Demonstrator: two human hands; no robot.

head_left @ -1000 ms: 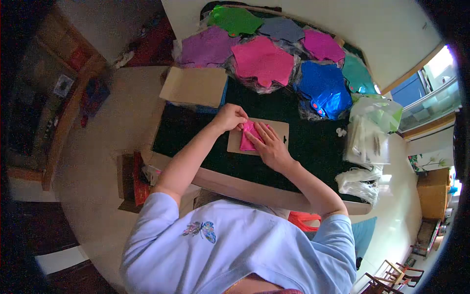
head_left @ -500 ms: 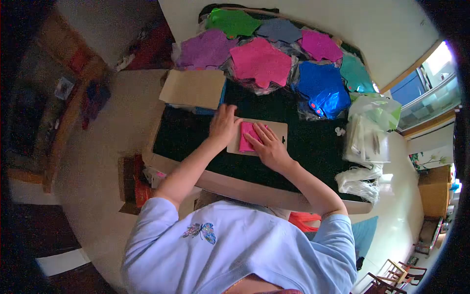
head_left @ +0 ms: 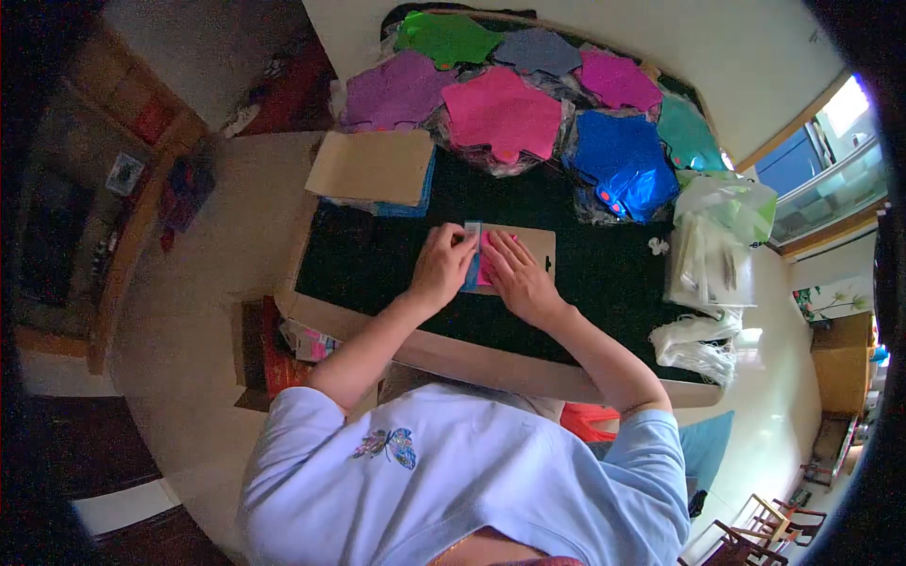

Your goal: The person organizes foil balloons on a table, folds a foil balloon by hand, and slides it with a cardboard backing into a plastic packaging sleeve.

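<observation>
A tan cardboard card (head_left: pixel 540 245) with a hanging slot lies on the dark green tabletop. Folded pink fabric (head_left: pixel 485 272) rests on the card, mostly covered by my right hand (head_left: pixel 519 275), whose fingers lie stretched out and flat. Bent fingers of my left hand (head_left: pixel 442 266) grip the card's left side, where a narrow blue and white printed face (head_left: pixel 472 279) has turned up against the fabric. The fingertips of both hands are close together, and the left thumb's exact contact is hard to see.
A stack of tan and blue cards (head_left: pixel 373 168) stands at the back left. Colourful fabric pieces, such as a pink one (head_left: pixel 505 115) and a blue one (head_left: pixel 618 160), lie on plastic bags along the far side. Clear plastic sleeves (head_left: pixel 708 264) and white strings (head_left: pixel 696 344) are at the right.
My left hand has come down onto the card's left side. That side has folded up, showing its blue printed face. My right hand stays flat over the pink fabric.
</observation>
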